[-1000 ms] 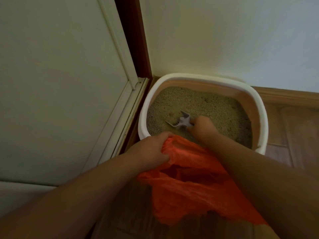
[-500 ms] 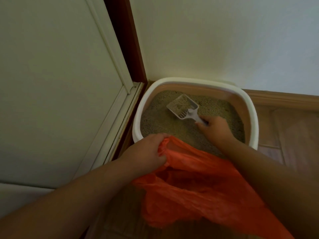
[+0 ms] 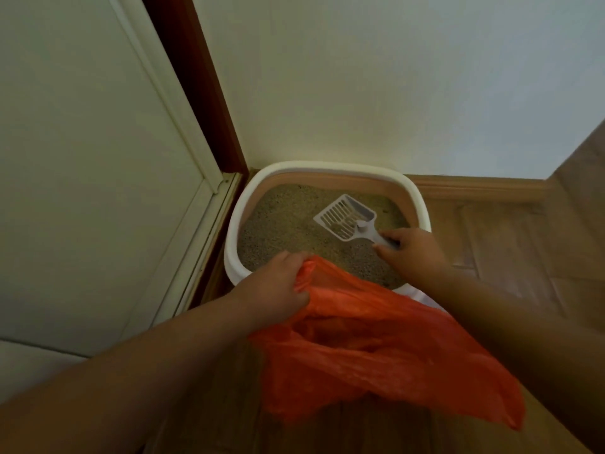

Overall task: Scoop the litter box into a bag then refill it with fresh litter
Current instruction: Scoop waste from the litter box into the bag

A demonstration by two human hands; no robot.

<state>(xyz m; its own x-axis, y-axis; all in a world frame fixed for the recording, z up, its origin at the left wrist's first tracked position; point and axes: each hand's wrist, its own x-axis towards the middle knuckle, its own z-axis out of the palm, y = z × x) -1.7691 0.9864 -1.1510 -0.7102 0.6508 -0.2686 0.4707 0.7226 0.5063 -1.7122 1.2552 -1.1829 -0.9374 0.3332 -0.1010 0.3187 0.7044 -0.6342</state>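
Litter box [image 3: 415,204] sits mid-frame in the room corner, white rim, tan inner wall, filled with grainy litter [image 3: 284,224]. Your right hand [image 3: 411,253] has its fingers [image 3: 389,235] clamped on the handle of the white slotted scoop [image 3: 343,217], which is held above the litter (a small clump in its pan). Your left hand [image 3: 275,286] pinches the edge of the orange bag [image 3: 376,348], fingers curled tight on the plastic, bag mouth open just below the box's near rim. Wood floor [image 3: 510,244] at right, white door panel [image 3: 82,158] at left.
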